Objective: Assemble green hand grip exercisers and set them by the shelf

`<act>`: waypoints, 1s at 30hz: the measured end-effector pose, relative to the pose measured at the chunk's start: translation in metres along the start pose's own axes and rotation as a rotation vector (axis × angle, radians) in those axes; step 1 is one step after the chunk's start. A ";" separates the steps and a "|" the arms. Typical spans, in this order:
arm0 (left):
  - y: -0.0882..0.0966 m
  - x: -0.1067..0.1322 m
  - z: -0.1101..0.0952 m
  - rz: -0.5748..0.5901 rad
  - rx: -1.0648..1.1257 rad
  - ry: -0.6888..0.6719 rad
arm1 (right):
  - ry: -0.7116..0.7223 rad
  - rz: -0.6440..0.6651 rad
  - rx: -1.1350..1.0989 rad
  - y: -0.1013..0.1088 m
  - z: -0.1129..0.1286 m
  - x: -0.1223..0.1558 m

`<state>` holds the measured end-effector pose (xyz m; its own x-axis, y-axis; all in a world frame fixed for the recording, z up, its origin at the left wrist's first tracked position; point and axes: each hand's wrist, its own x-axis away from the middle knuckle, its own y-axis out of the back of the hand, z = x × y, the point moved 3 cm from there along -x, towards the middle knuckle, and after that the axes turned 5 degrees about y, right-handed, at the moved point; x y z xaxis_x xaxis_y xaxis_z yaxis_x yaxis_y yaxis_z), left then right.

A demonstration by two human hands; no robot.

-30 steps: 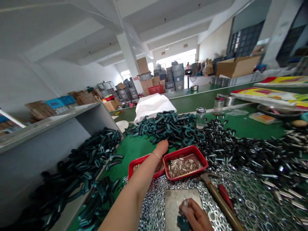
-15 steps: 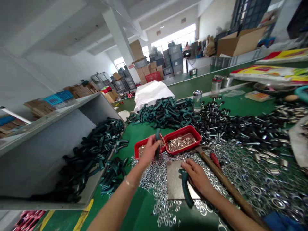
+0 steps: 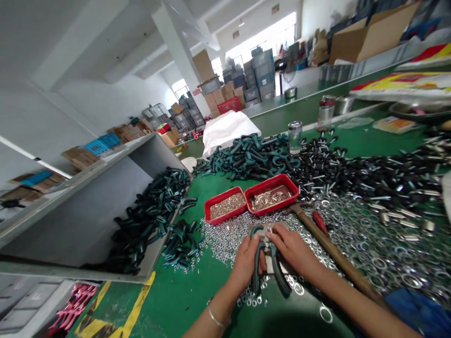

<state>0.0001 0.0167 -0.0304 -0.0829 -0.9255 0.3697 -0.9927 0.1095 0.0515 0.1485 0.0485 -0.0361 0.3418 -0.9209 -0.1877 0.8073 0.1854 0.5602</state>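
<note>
Left hand (image 3: 248, 263) has dropped from the red trays (image 3: 225, 205) to join the right hand (image 3: 294, 249). Both close firmly around a teal-handled clamp (image 3: 256, 277), its two handles slightly spread, above a steel plate (image 3: 278, 226) on loose steel washers (image 3: 369, 244) near the tabletop's (image 3: 169, 300) front edge. A wooden-handled hammer (image 3: 334, 253) lies just right.

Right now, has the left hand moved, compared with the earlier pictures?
Yes. Earlier the left hand reached past the red tray of small metal pieces; now it is back on the near side of that tray, toward the person.
</note>
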 end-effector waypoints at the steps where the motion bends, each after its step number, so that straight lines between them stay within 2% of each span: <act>1: -0.002 -0.001 0.001 0.004 -0.028 -0.008 | 0.005 -0.001 -0.003 0.001 0.000 0.000; 6: -0.008 -0.004 0.000 -0.006 -0.174 -0.060 | 0.028 -0.044 -0.060 0.001 0.000 0.000; 11: -0.004 0.000 -0.003 -0.180 -0.378 -0.206 | 0.008 -0.046 -0.115 0.001 -0.001 0.000; 14: 0.000 0.005 -0.002 -0.200 -0.517 -0.247 | 0.016 -0.006 -0.146 0.005 0.005 0.001; 17: 0.005 0.013 -0.003 -0.105 -0.678 -0.226 | 0.008 0.079 -0.234 0.011 0.014 0.008; 20: 0.008 0.027 -0.010 0.105 -0.794 -0.233 | -0.040 0.196 -0.411 0.014 0.026 0.023; 23: 0.007 0.046 -0.018 0.263 -0.841 -0.248 | -0.090 0.189 -0.450 0.013 0.033 0.043; 27: -0.002 0.058 -0.026 0.326 -0.899 -0.260 | -0.134 0.164 -0.376 0.007 0.029 0.063; 30: -0.006 0.039 -0.025 0.319 -0.945 -0.257 | -0.124 0.156 -0.251 0.012 0.015 0.055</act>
<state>0.0048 -0.0110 0.0072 -0.4571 -0.8408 0.2899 -0.4558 0.5014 0.7354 0.1693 -0.0050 -0.0274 0.4221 -0.9065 -0.0072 0.8486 0.3924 0.3547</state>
